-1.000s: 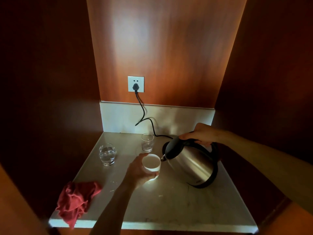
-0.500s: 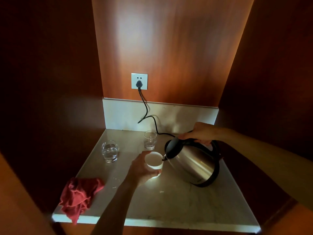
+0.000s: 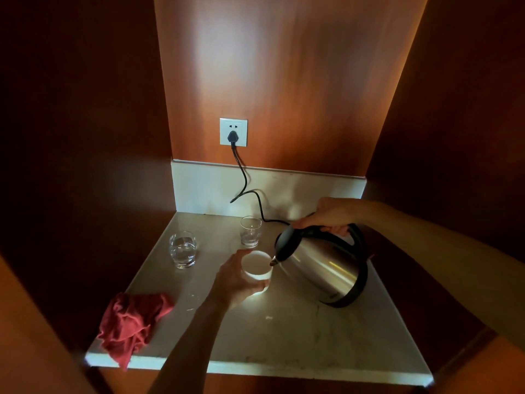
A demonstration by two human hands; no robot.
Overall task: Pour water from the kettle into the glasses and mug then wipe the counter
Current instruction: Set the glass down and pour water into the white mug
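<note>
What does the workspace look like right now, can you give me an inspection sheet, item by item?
Surface: pale stone counter, a few small pale specks near its middle.
Job's things: steel kettle tilted, spout at the rim of the white mug; round glass holds water; small glass behind the mug, fill level unclear; red cloth crumpled at the front left corner, overhanging the edge.
Clutter: nothing seen.
Grips: left hand wraps the mug; right hand holds the kettle handle.
Cables: black cord plugged into the wall socket, running down behind the kettle.
Surroundings: wood-panelled alcove, dimly lit.
</note>
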